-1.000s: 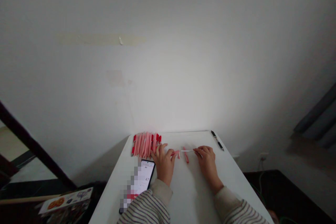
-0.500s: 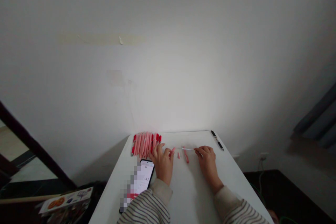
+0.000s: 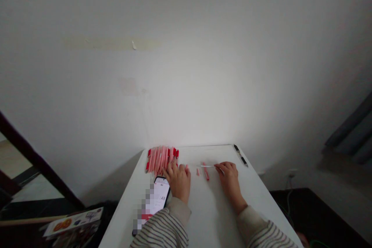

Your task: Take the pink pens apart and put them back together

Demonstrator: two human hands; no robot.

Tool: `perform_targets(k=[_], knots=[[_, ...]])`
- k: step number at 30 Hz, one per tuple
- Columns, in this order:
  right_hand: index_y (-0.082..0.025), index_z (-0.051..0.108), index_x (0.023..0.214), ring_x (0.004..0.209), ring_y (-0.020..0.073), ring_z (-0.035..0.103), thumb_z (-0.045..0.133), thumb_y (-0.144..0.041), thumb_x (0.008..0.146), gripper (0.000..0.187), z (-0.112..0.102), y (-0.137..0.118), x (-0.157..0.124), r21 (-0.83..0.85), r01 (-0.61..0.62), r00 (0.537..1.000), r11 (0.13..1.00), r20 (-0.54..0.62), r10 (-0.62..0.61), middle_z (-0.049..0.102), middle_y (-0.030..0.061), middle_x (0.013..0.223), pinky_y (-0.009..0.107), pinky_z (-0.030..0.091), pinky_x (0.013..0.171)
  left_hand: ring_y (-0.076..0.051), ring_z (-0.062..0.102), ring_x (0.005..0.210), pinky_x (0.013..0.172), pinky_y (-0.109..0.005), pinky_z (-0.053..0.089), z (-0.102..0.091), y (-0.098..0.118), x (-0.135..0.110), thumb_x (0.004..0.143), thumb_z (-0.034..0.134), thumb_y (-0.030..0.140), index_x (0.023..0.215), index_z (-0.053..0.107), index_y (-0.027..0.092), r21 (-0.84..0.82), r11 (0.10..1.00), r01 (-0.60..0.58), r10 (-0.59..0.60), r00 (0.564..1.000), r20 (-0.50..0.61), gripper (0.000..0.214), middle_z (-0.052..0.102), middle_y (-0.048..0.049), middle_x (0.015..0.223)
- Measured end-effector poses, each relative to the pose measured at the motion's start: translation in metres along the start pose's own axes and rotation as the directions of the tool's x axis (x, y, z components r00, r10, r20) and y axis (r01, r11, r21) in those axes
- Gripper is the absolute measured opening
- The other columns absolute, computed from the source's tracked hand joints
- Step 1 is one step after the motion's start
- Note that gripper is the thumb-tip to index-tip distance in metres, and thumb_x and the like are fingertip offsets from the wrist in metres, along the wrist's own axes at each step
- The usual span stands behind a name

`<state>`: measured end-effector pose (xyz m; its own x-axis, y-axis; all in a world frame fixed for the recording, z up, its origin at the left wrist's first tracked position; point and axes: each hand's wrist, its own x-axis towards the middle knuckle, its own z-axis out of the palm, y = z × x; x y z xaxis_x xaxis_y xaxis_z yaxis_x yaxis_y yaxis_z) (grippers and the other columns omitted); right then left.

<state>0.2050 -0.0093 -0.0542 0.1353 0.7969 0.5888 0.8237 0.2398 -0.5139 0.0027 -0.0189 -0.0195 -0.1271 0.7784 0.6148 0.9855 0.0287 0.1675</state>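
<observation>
My left hand [image 3: 179, 180] rests on the white table [image 3: 209, 217], fingers curled round a small pink pen part that shows at its fingertips, just right of a row of several pink and red pens [image 3: 161, 159]. My right hand [image 3: 229, 176] pinches the end of a thin white pen refill [image 3: 207, 166] that points left over the table. Between my hands lie a short pink piece [image 3: 197, 171] and a red pen piece [image 3: 205, 171].
A phone [image 3: 153, 203] with a lit screen lies by my left forearm. A black pen [image 3: 240, 155] sits near the table's far right corner. A white wall rises right behind the table. A printed box [image 3: 72, 221] lies low at left.
My left hand has pulled its pink piece away from the refill and moved left toward the row of pens. My right hand has stayed put with the refill.
</observation>
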Motion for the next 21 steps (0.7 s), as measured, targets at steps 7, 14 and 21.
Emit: perform_targets(k=[7,14,21], knots=[[-0.023,0.074,0.089,0.092,0.0235,0.05,0.053,-0.027,0.086,0.02,0.0008,0.0002,0.0006,0.004,0.016,1.0,1.0,-0.016,-0.016,0.066,0.0075,0.088,0.036,0.041,0.082,-0.032,0.041,0.121,0.106,-0.061,0.024,-0.0002,0.0005,-0.0001,0.084,0.046,0.031,0.084,0.067,0.016,0.023,1.0,0.007,-0.007,1.0,-0.004,0.026,0.057,-0.0126,0.119],[-0.023,0.073,0.089,0.093,0.0238,0.049,0.053,-0.027,0.087,0.021,0.0023,0.0012,0.0005,0.005,0.02,1.0,1.0,-0.019,-0.02,0.065,0.0074,0.089,0.036,0.041,0.083,-0.032,0.04,0.122,0.106,-0.061,0.024,-0.0004,0.0006,0.0,0.082,0.048,0.032,0.085,0.068,0.016,0.017,1.0,0.012,-0.012,1.0,0.0,0.026,0.056,-0.0133,0.12],[-0.024,0.073,0.09,0.093,0.0239,0.05,0.052,-0.029,0.088,0.022,0.0026,0.0025,-0.0001,0.008,0.017,0.999,1.0,-0.03,-0.017,0.065,0.0078,0.09,0.037,0.041,0.083,-0.032,0.039,0.122,0.104,-0.059,0.026,-0.0027,0.0011,0.0,0.082,0.049,0.032,0.086,0.067,0.015,0.013,1.0,0.016,-0.016,1.0,0.001,0.025,0.054,-0.0151,0.119]])
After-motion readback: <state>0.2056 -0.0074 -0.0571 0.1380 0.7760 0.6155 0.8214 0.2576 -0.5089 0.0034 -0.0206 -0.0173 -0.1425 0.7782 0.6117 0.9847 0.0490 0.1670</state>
